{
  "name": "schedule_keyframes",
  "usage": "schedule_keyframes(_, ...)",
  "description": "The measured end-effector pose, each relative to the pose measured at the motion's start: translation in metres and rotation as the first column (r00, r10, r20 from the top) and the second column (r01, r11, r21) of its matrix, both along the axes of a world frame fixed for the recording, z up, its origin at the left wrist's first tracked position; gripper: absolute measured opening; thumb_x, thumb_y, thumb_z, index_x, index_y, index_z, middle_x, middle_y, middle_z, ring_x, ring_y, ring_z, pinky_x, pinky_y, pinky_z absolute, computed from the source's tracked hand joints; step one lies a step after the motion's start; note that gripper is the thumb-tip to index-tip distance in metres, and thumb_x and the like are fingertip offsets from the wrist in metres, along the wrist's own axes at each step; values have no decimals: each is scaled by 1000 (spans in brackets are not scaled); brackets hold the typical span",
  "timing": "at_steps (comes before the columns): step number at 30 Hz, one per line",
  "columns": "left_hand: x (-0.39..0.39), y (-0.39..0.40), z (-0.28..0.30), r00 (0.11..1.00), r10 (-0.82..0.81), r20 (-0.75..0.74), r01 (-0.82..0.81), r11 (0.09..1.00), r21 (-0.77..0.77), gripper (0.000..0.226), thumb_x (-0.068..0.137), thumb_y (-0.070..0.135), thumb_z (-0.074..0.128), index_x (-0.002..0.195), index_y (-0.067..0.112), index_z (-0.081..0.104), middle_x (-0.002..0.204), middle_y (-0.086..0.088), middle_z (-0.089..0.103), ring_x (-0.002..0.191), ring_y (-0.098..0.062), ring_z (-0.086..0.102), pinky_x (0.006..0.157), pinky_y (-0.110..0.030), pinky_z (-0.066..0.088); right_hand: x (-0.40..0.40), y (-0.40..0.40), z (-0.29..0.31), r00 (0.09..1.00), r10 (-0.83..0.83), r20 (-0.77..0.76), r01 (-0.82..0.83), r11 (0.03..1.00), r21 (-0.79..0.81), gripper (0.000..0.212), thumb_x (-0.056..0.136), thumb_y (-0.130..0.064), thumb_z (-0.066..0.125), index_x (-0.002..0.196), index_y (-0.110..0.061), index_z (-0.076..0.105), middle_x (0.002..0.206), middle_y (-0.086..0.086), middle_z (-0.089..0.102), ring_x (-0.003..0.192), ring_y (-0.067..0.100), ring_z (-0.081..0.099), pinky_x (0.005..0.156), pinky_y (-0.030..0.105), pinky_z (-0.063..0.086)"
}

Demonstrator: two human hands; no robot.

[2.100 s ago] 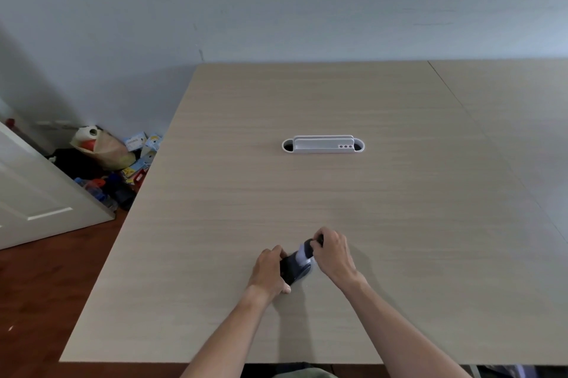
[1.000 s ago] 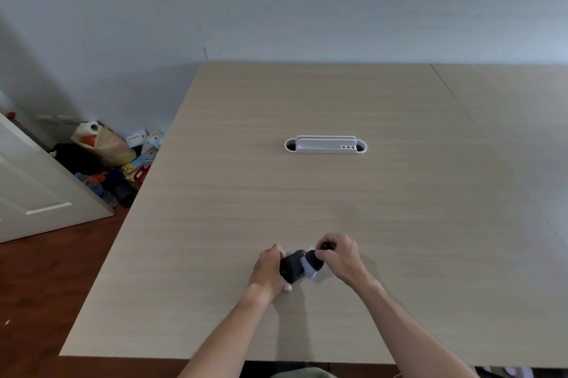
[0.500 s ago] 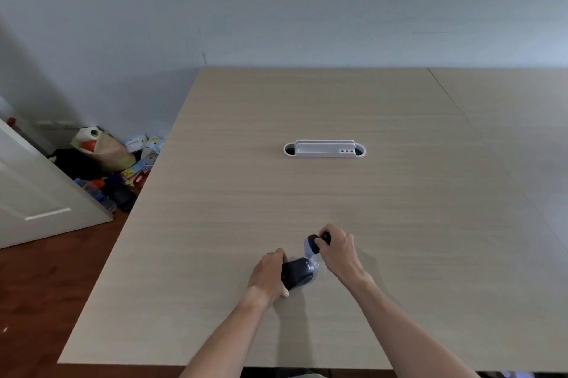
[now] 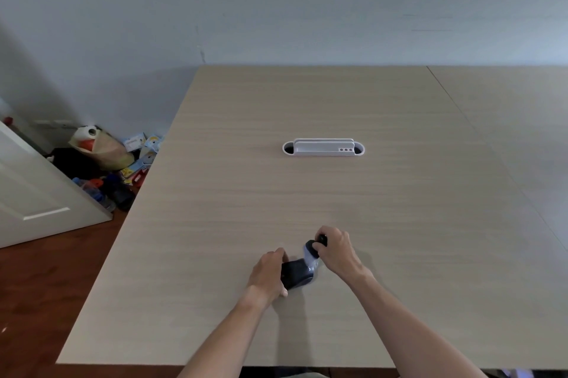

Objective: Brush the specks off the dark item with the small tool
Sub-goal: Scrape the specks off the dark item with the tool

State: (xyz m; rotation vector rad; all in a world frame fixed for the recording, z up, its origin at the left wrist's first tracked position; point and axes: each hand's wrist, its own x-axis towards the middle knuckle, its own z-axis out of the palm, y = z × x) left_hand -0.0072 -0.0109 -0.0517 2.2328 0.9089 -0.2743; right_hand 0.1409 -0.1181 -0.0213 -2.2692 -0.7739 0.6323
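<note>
The left hand [image 4: 268, 273] curls its fingers [image 4: 281, 254] around a dark rounded item [image 4: 296, 274] lying on the desk [image 4: 307, 193]. The right hand [image 4: 338, 251] pinches a small brush [image 4: 312, 253], pale bristles touching the item's far end.

A pale wood-grain desk [image 4: 233, 224] stands against the wall. A white cable tray [image 4: 323, 148] is set in its middle. Near the front edge a dark item [image 4: 296, 276] rests on it. A second desk [image 4: 516, 119] adjoins on the right.
</note>
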Motion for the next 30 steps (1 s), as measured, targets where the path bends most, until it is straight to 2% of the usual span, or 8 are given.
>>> schedule_keyframes(3,-2,-1,-1,999,31,27,-30,999,-20,64,47,9,85,102,18,53,106,-4,57,94,-25,57,78,-36,53,-1,3,3,993,-116,-3,115,991,70,4,79,-7,61,75,-6,63,70,5,64,65,19,55,55,24,41)
schedule_keyframes(7,-4,0,-1,995,91,36,-89,995,-54,64,49,10,87,105,13,56,109,-4,59,89,-19,54,74,-29,49,-10,10,6,990,13,-138,-17,1000,-25,7,75,-15,67,70,-10,67,65,-1,64,63,15,57,59,23,45)
schedule_keyframes(10,-4,0,0,994,109,28,-107,992,-69,63,46,12,89,100,14,57,109,-5,58,93,-23,57,75,-30,51,-16,12,2,998,-55,-5,55,998,-25,13,76,-10,58,64,-11,52,65,6,59,59,22,48,54,35,41)
schedule_keyframes(13,-5,0,0,993,115,35,-113,991,-69,63,44,12,90,95,15,53,105,-5,57,88,-23,57,71,-31,50,-24,22,9,995,-96,3,95,995,35,16,79,-9,55,65,-8,48,63,6,55,54,20,43,48,32,35)
schedule_keyframes(16,-7,0,-4,986,160,49,-155,983,-95,71,45,9,90,103,11,49,106,-6,57,89,-24,59,71,-33,54,-31,28,10,996,-23,-86,20,999,-34,13,76,-15,65,70,-3,62,66,8,64,62,27,60,56,34,47)
schedule_keyframes(20,-6,-2,-2,991,132,30,-129,988,-81,92,48,11,91,124,13,40,116,-7,53,102,-26,58,83,-37,54,-32,23,5,998,-57,34,59,997,-51,17,81,-10,57,68,-4,49,65,10,54,58,27,45,52,36,37)
schedule_keyframes(26,-7,1,-2,994,105,11,-104,992,-73,61,48,17,87,102,16,58,109,-4,58,89,-19,53,69,-23,44,-26,15,5,997,-68,-31,67,997,-35,15,74,-12,62,66,0,58,66,15,64,58,24,52,53,35,42)
schedule_keyframes(30,-7,2,-3,995,99,5,-99,992,-78,57,49,15,86,100,16,62,103,-2,58,85,-17,53,68,-23,45,-24,0,4,974,-224,-24,225,972,71,10,78,-11,59,69,-7,58,65,8,63,58,20,49,52,29,38)
